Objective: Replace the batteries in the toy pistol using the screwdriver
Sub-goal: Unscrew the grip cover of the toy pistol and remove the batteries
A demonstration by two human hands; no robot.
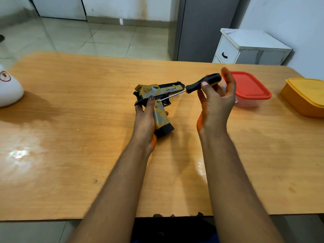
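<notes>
Currently, toy pistol [158, 95]: rigid, light plastic, we judge; our left hand [146, 118] clasps the grip.
Screwdriver [198, 85]: right hand [216, 100] pinches the slick handle; tip at a screw.

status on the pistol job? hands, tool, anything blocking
Left hand grips toy pistol by its grip. Right hand holds screwdriver, tip on the pistol's side above the grip. Nothing in the way.

I see a glossy wood-grain table [70, 120]. The toy pistol [157, 95] looks matt plastic. The screwdriver [192, 87] shaft shines like metal.
</notes>
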